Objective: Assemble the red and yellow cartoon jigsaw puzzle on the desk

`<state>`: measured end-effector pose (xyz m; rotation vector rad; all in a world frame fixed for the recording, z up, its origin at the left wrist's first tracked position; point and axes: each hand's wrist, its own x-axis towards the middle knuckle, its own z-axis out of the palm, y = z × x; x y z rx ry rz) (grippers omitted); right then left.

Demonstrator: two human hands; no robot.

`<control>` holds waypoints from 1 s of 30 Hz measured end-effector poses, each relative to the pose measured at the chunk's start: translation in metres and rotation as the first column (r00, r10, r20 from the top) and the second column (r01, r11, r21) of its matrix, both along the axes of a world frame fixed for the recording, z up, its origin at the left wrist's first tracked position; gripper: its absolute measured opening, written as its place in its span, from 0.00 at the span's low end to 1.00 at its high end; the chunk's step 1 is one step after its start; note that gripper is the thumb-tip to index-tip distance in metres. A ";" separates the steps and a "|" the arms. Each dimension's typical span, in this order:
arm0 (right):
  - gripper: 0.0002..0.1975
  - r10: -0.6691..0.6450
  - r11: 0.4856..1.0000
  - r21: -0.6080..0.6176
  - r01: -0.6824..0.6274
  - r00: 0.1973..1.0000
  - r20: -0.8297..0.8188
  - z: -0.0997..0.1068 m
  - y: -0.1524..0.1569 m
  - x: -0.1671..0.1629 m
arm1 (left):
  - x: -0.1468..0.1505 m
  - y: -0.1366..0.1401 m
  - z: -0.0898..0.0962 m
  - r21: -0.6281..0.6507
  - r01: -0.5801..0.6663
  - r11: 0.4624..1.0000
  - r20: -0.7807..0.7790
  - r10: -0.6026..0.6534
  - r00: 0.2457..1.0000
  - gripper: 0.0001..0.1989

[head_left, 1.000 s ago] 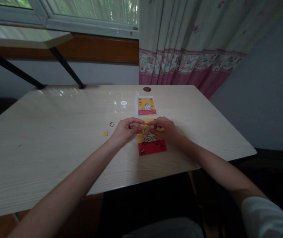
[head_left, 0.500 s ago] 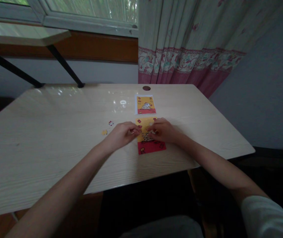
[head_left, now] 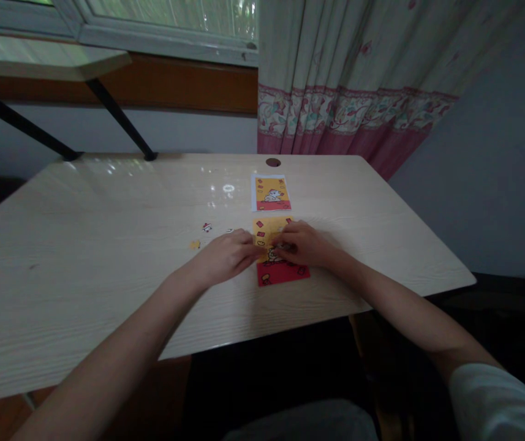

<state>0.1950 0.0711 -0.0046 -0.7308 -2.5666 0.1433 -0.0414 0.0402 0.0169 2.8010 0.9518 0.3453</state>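
Observation:
A jigsaw puzzle lies flat near the desk's front edge, yellow above and red below, with a white cartoon animal across its middle. My left hand reaches over its left edge, fingers pressed together and fingertips down on the yellow part. Over the right side, my right hand is bent, thumb and fingers drawn in above the animal. Both hands cover part of the picture, and anything between their fingertips is hidden. Left of my left hand lie a yellow puzzle piece and a red-and-white puzzle piece. Another small piece shows just behind the knuckles.
Behind the puzzle lies a printed picture with the same design on white paper. The pale wooden desk has a round cable hole at the back. A raised shelf on black legs stands back left; a curtain hangs behind.
My left hand has shifted slightly down and right, its fingertips now lower on the puzzle. A small piece behind its knuckles shows more clearly. My right hand stays nearly in place.

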 end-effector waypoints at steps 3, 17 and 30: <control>0.08 -0.003 1.000 0.010 0.003 1.000 -0.008 0.001 -0.001 0.001 | 0.002 -0.002 -0.001 0.034 -0.003 0.999 -0.022 0.004 1.000 0.15; 0.11 0.060 0.997 0.043 -0.059 0.998 -0.015 0.001 -0.003 0.001 | 0.007 -0.007 0.002 0.147 -0.005 0.989 -0.128 0.024 0.991 0.14; 0.10 0.022 1.000 -0.021 -0.023 0.999 -0.034 0.010 0.007 0.014 | -0.003 0.000 0.011 0.035 -0.050 0.998 -0.007 0.050 0.999 0.13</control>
